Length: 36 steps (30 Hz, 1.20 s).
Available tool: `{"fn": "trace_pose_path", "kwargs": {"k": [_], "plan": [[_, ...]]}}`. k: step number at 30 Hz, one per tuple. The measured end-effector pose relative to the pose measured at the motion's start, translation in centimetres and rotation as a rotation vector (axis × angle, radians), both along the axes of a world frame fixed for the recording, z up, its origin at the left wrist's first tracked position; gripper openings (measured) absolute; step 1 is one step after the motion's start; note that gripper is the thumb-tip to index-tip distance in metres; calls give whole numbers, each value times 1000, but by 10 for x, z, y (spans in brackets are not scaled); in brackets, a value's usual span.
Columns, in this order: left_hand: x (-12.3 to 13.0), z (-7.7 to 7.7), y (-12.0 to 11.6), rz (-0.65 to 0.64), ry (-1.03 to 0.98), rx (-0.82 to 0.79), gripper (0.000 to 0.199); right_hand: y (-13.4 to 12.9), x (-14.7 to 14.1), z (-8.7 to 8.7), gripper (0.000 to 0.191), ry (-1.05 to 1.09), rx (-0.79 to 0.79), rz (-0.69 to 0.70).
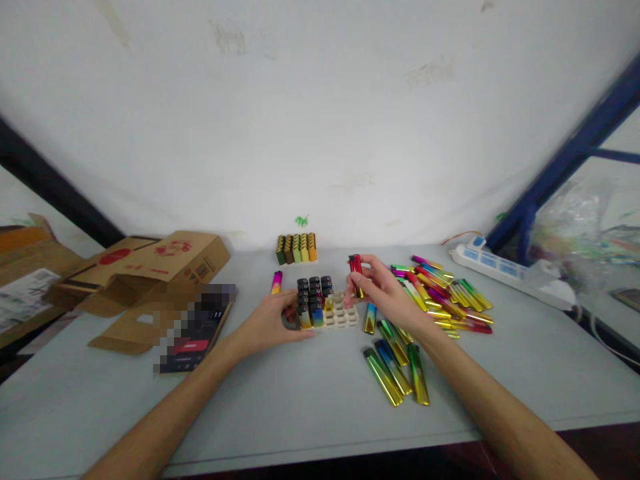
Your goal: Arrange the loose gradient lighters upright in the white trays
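Note:
A red lighter (355, 267) stands upright in the fingers of my right hand (377, 285), above the right side of a white slotted tray (341, 317). Several black-topped lighters (314, 293) fill the tray's left part, while slots on its right show bare. My left hand (270, 320) is curved around the tray's left end, its thumb along the near edge. Just behind that hand is a pink and yellow lighter (277, 282), partly hidden. To the right lie loose shiny lighters (440, 293), with several green, blue and gold ones (395, 373) nearer the front.
A block of upright lighters (297, 249) stands at the back by the wall. Opened cardboard boxes (165, 263) and a dark, partly pixelated flat device (200, 333) are on the left. A white power strip (515, 270) with a cable sits at the back right.

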State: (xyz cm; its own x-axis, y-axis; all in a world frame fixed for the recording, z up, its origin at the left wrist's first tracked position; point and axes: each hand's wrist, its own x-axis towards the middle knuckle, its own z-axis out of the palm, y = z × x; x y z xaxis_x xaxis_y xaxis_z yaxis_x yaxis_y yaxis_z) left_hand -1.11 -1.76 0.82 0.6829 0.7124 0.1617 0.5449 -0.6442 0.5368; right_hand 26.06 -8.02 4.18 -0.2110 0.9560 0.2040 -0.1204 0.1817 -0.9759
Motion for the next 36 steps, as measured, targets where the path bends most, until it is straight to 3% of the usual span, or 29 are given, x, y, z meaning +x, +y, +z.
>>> {"fn": "trace_pose_path", "kwargs": {"k": [6, 13, 16, 30, 36], "plan": [[0, 0, 0, -4, 10, 15, 46, 3, -4, -7, 32, 39, -22, -85], [0, 1, 0, -30, -7, 6, 41, 6, -1, -17, 54, -387, 177, -425], [1, 2, -1, -24, -6, 6, 41, 5, 1, -18, 57, -451, 192, -511], [0, 1, 0, -16, 12, 16, 43, 5, -3, -14, 39, -465, 196, -504], [0, 2, -1, -19, 14, 25, 43, 5, -4, -16, 46, -475, 215, -518]]}}
